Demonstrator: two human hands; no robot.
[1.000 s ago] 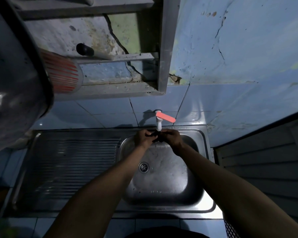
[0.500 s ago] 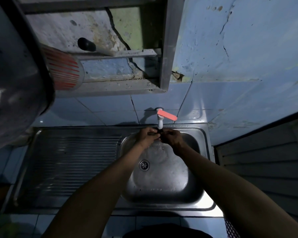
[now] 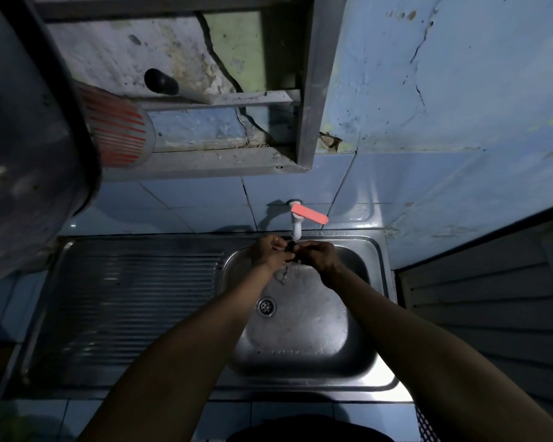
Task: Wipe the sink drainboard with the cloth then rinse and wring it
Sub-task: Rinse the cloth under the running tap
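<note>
In the head view, both hands meet directly under the spout of the tap (image 3: 296,229), over the back of the sink basin (image 3: 300,330). The left hand (image 3: 270,252) and right hand (image 3: 320,255) are each clenched around a small dark wad, judged to be the cloth (image 3: 291,248), pinched between them just below the tap. Water seems to fall from it toward the basin floor, left of the tap. The ribbed drainboard (image 3: 134,301), far left of the tap, lies bare. The step appears to be rinsing. Next would likely come a firm counter-twist of both fists to wring it, staying beneath the tap.
</note>
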